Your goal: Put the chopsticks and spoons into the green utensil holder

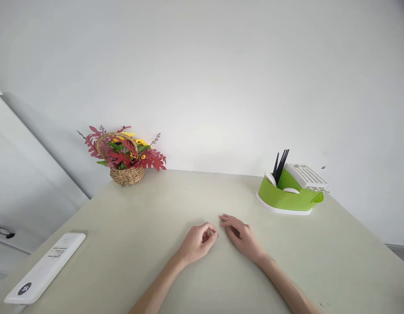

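My left hand rests on the pale table near the middle. Its fingers curl in to meet the thumb, and nothing shows in the hollow between them. Just to the right lies my right hand, palm down, with its fingers loosely stretched and a little apart. It holds nothing. A small gap of tabletop separates the two hands. Nearest to my right hand, farther back, stands a green and white boat-shaped holder with thin black sticks upright in it and a slotted white top.
At the back left, a woven basket holds red leaves and yellow flowers. A long white device with a dark round mark lies along the left edge. A white cabinet stands beyond that edge; a plain wall rises behind.
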`<state>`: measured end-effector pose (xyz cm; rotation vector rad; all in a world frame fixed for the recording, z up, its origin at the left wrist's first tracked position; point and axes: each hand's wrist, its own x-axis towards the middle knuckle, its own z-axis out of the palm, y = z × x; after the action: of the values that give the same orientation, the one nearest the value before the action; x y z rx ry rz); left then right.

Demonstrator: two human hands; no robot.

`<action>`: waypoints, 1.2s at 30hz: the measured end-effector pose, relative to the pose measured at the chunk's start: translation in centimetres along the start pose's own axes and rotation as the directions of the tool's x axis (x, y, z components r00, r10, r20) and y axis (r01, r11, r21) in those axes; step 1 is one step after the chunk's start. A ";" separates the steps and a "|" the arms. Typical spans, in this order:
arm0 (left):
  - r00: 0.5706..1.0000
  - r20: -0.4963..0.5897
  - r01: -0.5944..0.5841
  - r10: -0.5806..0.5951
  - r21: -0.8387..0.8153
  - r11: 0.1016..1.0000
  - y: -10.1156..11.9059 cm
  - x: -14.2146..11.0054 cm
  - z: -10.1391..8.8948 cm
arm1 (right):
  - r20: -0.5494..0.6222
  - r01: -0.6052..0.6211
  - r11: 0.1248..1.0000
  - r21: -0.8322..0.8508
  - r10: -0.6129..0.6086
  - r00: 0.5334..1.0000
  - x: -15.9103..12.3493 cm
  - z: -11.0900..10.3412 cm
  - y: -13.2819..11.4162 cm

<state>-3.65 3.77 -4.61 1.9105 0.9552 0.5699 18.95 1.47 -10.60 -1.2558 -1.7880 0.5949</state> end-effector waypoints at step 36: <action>0.999 -0.006 -0.038 0.038 0.043 0.998 -0.2 -0.3 0.2 | -0.002 0.007 1.000 0.016 -0.007 1.000 -0.2 0.0 -0.8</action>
<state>-3.78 3.55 -4.90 1.9693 0.9439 0.5830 18.58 0.98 -10.03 -1.2387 -1.7813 0.6028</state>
